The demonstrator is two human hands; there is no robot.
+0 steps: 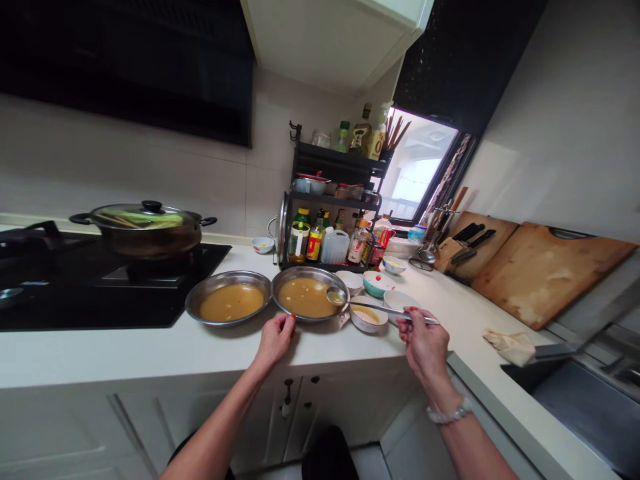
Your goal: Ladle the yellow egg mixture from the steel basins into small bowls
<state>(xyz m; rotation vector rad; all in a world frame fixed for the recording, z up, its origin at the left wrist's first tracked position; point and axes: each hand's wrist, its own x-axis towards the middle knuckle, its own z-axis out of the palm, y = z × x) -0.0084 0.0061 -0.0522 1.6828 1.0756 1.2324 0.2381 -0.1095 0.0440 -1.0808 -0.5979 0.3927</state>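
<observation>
My right hand (425, 340) is closed around the handle of a metal ladle (367, 307). The ladle's cup hangs over the right rim of a round metal basin (310, 317) of yellowish-brown liquid. At that basin's near edge is my left hand (277, 339), closed, its thumb and fingertips pinched at the rim; the finger undersides are hidden. A second metal basin (200, 317) of similar liquid stands touching on the left. Below the ladle handle, a small white bowl (369, 327) holds some yellowish liquid. Behind it are a white bowl (350, 280) and a green patterned bowl (379, 284).
A lidded pot (150, 243) with greens inside sits on the black stove (200, 280). Bottles fill a black rack (340, 163). A knife block (450, 253) and cutting boards (540, 267) lean at right, near a cloth (509, 347) and the sink (585, 407).
</observation>
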